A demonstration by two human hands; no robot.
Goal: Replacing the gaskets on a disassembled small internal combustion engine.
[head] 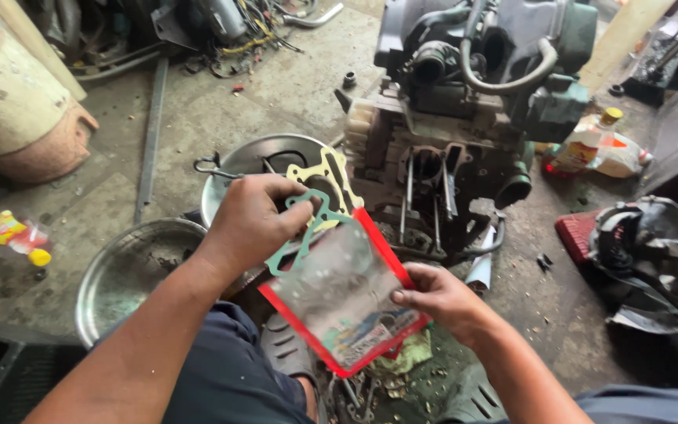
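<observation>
A stripped engine block (pixel 441 180) sits just beyond both hands on the concrete floor (pixel 276 94). Two metal bowls (pixel 131 267) lie beside and behind the left hand. Between the hands is a clear, red-edged plastic packet (pixel 343 294); the right hand (pixel 441 302) pinches its lower right edge with thumb and fingers. The left hand (pixel 256 220) is closed on a green gasket (pixel 308 228) and a cream gasket (pixel 327 177) at the packet's upper end.
</observation>
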